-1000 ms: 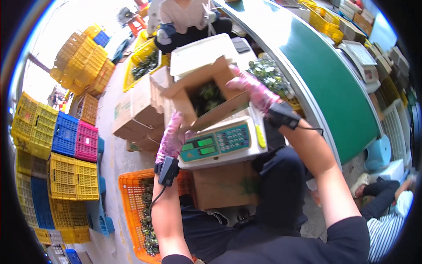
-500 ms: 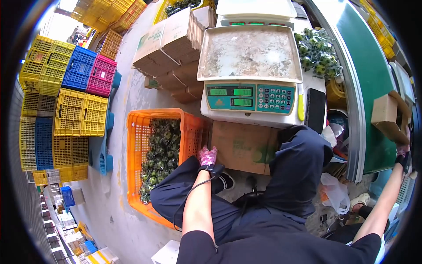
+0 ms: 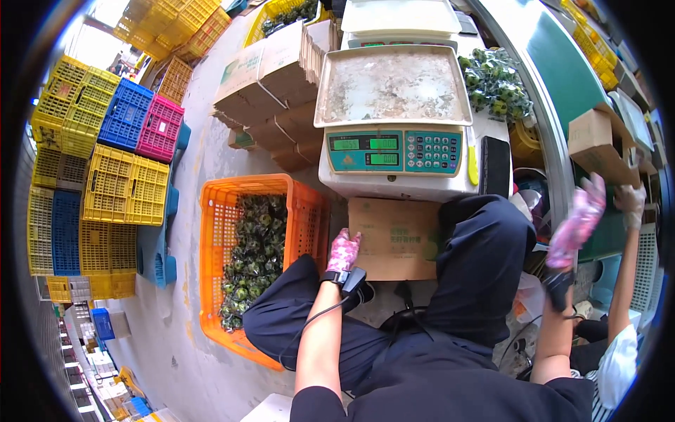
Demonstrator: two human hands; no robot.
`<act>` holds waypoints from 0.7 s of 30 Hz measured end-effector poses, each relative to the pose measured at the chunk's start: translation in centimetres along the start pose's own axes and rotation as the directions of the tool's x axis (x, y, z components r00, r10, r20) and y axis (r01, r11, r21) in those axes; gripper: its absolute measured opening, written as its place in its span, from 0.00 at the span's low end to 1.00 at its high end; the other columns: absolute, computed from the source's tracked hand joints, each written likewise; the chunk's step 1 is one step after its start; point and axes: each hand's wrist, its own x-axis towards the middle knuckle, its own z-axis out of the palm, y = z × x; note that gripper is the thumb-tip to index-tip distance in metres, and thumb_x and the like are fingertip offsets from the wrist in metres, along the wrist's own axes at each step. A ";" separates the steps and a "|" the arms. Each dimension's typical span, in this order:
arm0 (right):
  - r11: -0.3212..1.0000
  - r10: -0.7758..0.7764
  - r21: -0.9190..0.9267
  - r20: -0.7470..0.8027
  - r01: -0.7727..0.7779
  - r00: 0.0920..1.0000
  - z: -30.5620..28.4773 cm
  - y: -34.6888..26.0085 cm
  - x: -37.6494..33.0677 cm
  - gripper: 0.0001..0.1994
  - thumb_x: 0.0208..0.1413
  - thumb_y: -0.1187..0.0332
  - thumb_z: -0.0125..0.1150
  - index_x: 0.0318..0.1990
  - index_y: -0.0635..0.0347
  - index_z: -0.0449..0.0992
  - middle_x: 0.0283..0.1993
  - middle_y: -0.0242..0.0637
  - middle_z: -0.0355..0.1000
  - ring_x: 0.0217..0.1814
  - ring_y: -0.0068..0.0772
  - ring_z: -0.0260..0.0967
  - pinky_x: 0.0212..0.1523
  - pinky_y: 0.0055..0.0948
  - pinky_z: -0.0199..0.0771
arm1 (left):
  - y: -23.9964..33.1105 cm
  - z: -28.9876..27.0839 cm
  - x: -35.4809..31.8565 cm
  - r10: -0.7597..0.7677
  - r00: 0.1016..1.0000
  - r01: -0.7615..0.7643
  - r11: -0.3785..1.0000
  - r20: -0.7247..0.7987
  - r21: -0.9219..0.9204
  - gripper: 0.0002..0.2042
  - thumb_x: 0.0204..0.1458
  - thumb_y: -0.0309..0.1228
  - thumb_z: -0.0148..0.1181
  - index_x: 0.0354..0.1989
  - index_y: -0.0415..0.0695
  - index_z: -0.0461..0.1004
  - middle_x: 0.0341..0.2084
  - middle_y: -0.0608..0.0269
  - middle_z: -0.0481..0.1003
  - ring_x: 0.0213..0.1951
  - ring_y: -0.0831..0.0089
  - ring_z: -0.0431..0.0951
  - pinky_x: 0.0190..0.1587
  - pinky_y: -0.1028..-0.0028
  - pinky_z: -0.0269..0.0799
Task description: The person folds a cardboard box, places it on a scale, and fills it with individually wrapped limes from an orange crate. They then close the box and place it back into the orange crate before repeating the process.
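My left hand (image 3: 343, 252), in a pink flowered glove, hovers over my knee beside the orange crate (image 3: 211, 211) and holds nothing. That crate is filled with bagged green vegetables (image 3: 254, 257). My right hand (image 3: 580, 221), also gloved in pink, is raised at the far right with its fingers spread and empty. Just beyond it a brown cardboard box (image 3: 598, 144) lies on the green conveyor belt (image 3: 562, 49). In front of me stands a weighing scale (image 3: 394, 151), its metal tray (image 3: 392, 86) bare.
Another person's gloved hand (image 3: 629, 200) reaches up at the right edge. Flattened cardboard boxes (image 3: 271, 77) are stacked left of the scale, and a carton (image 3: 394, 235) sits under it. Yellow, blue and pink crates (image 3: 119, 148) are piled at the left. Bagged greens (image 3: 492, 81) lie by the conveyor.
The cardboard box left the scale tray and moved right onto the conveyor. My right hand let go of it. My left hand dropped to my knee.
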 end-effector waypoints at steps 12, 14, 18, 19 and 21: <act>0.805 0.136 0.059 0.950 0.591 -0.281 8.9 -10.2 -18.0 0.22 0.56 0.66 0.50 0.58 0.63 0.67 0.32 0.47 0.76 0.30 0.48 0.76 0.29 0.43 0.75 | 8.1 -6.2 -8.3 -0.121 0.932 0.353 0.070 0.343 -0.933 0.40 0.57 0.54 0.55 0.70 0.41 0.48 0.65 0.50 0.60 0.58 0.59 0.69 0.57 0.66 0.68; 0.814 0.109 0.140 0.916 0.563 -0.385 10.0 -7.0 -20.8 0.25 0.54 0.58 0.55 0.58 0.61 0.67 0.28 0.50 0.75 0.31 0.52 0.75 0.33 0.47 0.74 | 6.0 -1.6 -9.2 0.008 0.995 0.084 0.478 0.100 -0.874 0.45 0.55 0.51 0.61 0.71 0.39 0.43 0.66 0.49 0.57 0.64 0.62 0.61 0.64 0.68 0.58; 0.999 0.044 -0.023 0.870 0.048 -0.492 11.2 -1.6 -20.7 0.33 0.57 0.42 0.56 0.60 0.59 0.69 0.46 0.44 0.77 0.44 0.39 0.76 0.41 0.38 0.75 | 3.5 2.6 -8.1 -0.012 0.999 -0.038 0.464 -0.049 -0.885 0.47 0.54 0.50 0.63 0.72 0.37 0.40 0.68 0.46 0.54 0.68 0.63 0.55 0.67 0.69 0.52; 0.921 0.277 -0.389 0.684 -0.015 -0.675 12.3 -5.8 -18.4 0.31 0.58 0.45 0.58 0.64 0.54 0.66 0.56 0.38 0.72 0.55 0.31 0.70 0.48 0.34 0.74 | 3.4 2.3 -8.6 -0.014 0.996 -0.067 0.505 -0.086 -0.860 0.45 0.55 0.47 0.63 0.71 0.37 0.41 0.65 0.49 0.58 0.66 0.65 0.58 0.66 0.70 0.54; 0.913 0.266 -0.403 0.700 -0.059 -0.663 13.1 -5.6 -18.9 0.30 0.58 0.48 0.61 0.64 0.51 0.66 0.58 0.36 0.71 0.60 0.30 0.65 0.54 0.34 0.71 | 2.4 1.5 -8.0 0.012 0.990 -0.118 0.629 -0.141 -0.769 0.45 0.56 0.45 0.63 0.71 0.37 0.41 0.64 0.51 0.60 0.64 0.67 0.61 0.65 0.71 0.56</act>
